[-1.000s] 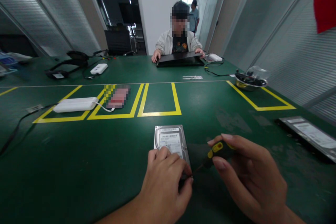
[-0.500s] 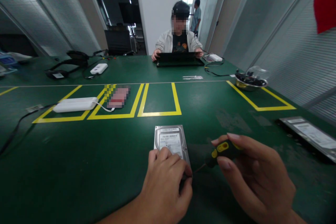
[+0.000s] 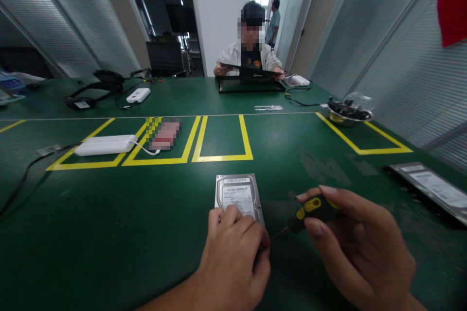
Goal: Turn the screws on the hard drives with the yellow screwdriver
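Observation:
A silver hard drive [image 3: 237,194] with a white label lies flat on the green table in front of me. My left hand [image 3: 237,248] rests over its near end, fingers curled onto it, with thumb and forefinger closed together at its right near corner. My right hand [image 3: 359,243] grips the black and yellow handle of a screwdriver [image 3: 312,209] between thumb and fingers. The thin shaft slants down to the left, and its tip is at the left forefinger and thumb. Whether the tip sits in a screw is hidden by those fingers.
A second hard drive [image 3: 430,189] lies at the right. Behind are a metal bowl [image 3: 350,115] of dark items, yellow tape outlines [image 3: 222,159], a white power bank [image 3: 105,145] and a cabled phone [image 3: 166,135]. Across the table, a person holds a dark panel [image 3: 251,70].
Both my hands have shifted very slightly to the right in view, still at the drive and screwdriver. The person opposite has lifted and tilted a dark flat panel off the frame beneath.

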The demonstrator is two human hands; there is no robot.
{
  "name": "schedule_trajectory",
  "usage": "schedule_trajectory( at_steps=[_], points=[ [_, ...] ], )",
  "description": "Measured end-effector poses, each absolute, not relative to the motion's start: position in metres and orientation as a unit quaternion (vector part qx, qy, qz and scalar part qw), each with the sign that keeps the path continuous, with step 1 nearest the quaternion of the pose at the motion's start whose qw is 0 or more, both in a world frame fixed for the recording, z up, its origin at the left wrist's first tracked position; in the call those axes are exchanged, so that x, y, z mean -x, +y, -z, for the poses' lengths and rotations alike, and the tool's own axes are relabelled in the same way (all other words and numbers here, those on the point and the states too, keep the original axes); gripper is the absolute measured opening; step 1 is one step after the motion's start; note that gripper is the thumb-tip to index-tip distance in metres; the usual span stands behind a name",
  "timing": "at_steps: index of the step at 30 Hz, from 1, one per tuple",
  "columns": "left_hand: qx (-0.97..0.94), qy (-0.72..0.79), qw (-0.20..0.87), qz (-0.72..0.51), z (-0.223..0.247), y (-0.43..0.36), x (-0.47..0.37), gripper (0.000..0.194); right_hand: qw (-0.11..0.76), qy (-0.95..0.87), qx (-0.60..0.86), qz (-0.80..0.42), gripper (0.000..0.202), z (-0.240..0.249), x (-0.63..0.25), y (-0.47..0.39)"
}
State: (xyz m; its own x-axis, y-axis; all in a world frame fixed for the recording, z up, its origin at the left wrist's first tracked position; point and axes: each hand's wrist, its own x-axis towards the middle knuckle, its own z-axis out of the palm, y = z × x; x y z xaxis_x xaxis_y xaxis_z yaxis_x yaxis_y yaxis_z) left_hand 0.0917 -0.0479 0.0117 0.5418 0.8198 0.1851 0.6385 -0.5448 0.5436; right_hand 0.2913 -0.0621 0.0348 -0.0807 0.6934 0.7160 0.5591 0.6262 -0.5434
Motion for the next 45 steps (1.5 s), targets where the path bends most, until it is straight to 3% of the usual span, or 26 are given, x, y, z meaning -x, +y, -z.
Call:
schedule_trajectory(
  at_steps=[24, 45],
  points=[
    [-0.853, 0.428, 0.2, -0.22, -0.0077, -0.0497, -0.093, 0.004, 0.521, -0.745, 0.416, -0.027, 0.058, -0.0383, -0.2922, -0.0622],
    [-0.863, 0.429, 0.172, -0.207, -0.0118, -0.0501, -0.0918, 0.004, 0.525, -0.743, 0.408, -0.075, 0.062, -0.0349, -0.2914, -0.0653]
  ],
)
